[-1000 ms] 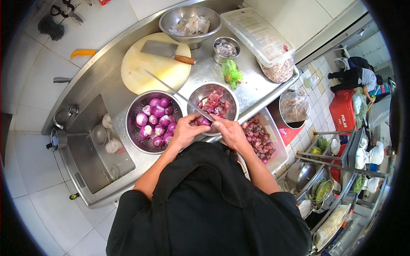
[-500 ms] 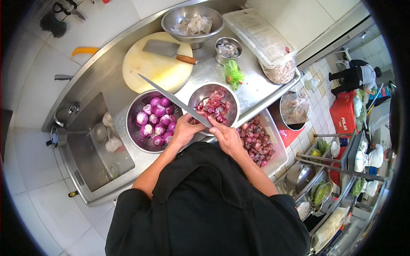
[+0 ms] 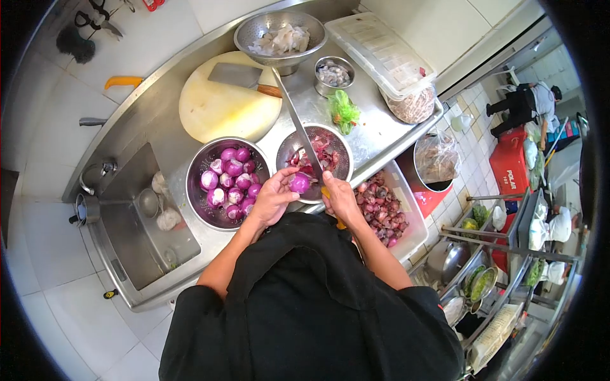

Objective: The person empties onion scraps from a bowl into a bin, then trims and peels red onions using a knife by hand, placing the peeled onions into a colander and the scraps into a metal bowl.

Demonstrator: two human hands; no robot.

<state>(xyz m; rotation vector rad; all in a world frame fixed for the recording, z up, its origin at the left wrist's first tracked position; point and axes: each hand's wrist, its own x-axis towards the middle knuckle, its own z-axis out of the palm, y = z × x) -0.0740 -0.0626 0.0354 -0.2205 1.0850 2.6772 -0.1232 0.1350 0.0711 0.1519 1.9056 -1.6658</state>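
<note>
My left hand (image 3: 275,198) is closed around a purple peeled red onion (image 3: 299,183), held over the near edge of a metal colander (image 3: 349,159) with onion skins in it. My right hand (image 3: 342,202) grips a long knife (image 3: 297,120) by its yellow handle. The blade points away from me across the colander, its tip near a cleaver (image 3: 235,74). On the left, a second colander (image 3: 192,197) holds several peeled onions (image 3: 234,167). To the right, unpeeled red onions (image 3: 381,213) fill a clear plastic tub (image 3: 416,235).
The cleaver lies on a round chopping board (image 3: 216,117). Behind stand a colander of pale pieces (image 3: 283,60), a small metal bowl (image 3: 334,76), a green bag (image 3: 344,113) and a lidded plastic box (image 3: 387,57). A sink (image 3: 127,235) is at left; a person (image 3: 537,108) works far right.
My right hand has swung the knife so its blade points more straight ahead. The onion now shows in my left hand, which has turned palm up.
</note>
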